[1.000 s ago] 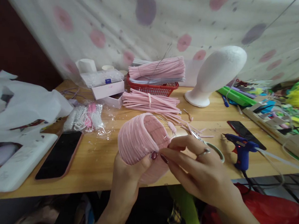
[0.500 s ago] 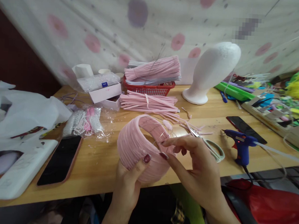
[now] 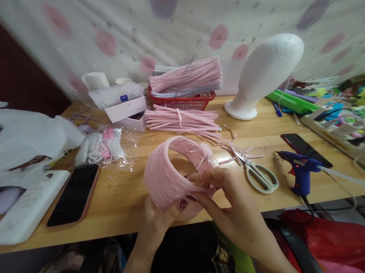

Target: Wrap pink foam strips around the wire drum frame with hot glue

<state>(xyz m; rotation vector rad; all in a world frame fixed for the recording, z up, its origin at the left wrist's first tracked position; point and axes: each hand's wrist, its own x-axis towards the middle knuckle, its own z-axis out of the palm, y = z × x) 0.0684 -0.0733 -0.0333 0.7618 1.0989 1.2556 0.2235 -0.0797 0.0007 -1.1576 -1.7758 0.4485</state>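
A hollow pink ring (image 3: 160, 174), built up from rows of fuzzy chenille stems, is held tilted above the table's front part. My left hand (image 3: 156, 224) grips its lower left side, thumb pressed on the outer wall and the other fingers hidden behind. On the near right rim, my right hand (image 3: 233, 208) pinches the edge between thumb and fingertips. Thin wires and a pink tuft (image 3: 205, 150) stick out at the ring's far right edge. Scissors (image 3: 261, 178) with pale handles lie just beyond my right hand.
A blue hot glue gun (image 3: 301, 171) and a dark phone (image 3: 307, 149) are on the right. Bundled pink stems (image 3: 180, 119) lie before a red basket (image 3: 184, 102). A white foam head (image 3: 265, 71) stands behind. Another phone (image 3: 73, 196) and bagged beads (image 3: 104, 146) lie left.
My right hand has shifted a little left along the ring's rim, still pinching. The ring has turned slightly in my hands, and the camera view has moved a bit.
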